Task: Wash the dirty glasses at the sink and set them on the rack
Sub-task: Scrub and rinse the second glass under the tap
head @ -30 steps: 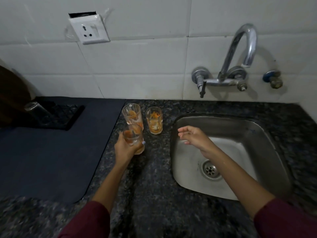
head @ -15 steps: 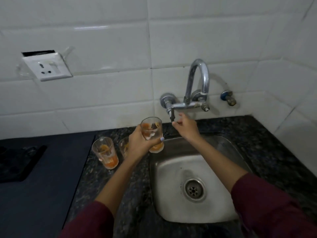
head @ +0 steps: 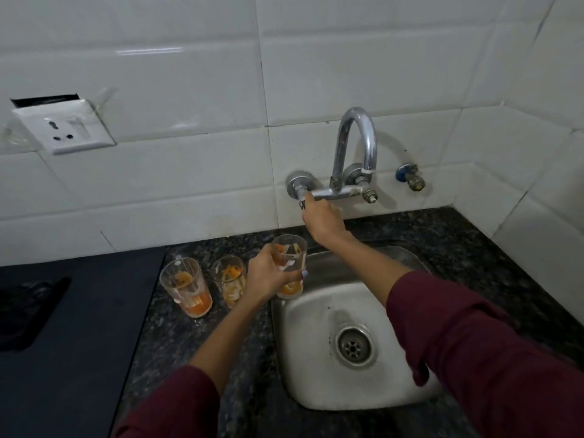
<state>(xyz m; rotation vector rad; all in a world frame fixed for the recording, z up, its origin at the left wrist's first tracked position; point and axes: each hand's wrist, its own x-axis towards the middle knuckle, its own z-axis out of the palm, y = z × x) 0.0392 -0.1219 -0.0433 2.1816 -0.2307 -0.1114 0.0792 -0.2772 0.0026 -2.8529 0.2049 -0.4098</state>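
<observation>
So the dirty glass (head: 289, 267) with orange gunk inside is upright over the left rim of the steel sink (head: 319, 352), with the left hand (head: 264, 278) wrapped around it, fingers curled tight on its side. Right hand (head: 320, 216) is up at the wall tap (head: 344, 172), fingers closed around the left handle. Two more dirty glasses (head: 186, 287) (head: 230, 284) sit side by side on the dark granite counter (head: 177, 336), just left of the held one.

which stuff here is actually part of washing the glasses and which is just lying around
Part of the job: held glass, two dirty glasses on the counter, tap, tap handle, sink, left hand, right hand.

Just there: wall socket, dark mat, blue wall valve.
</observation>
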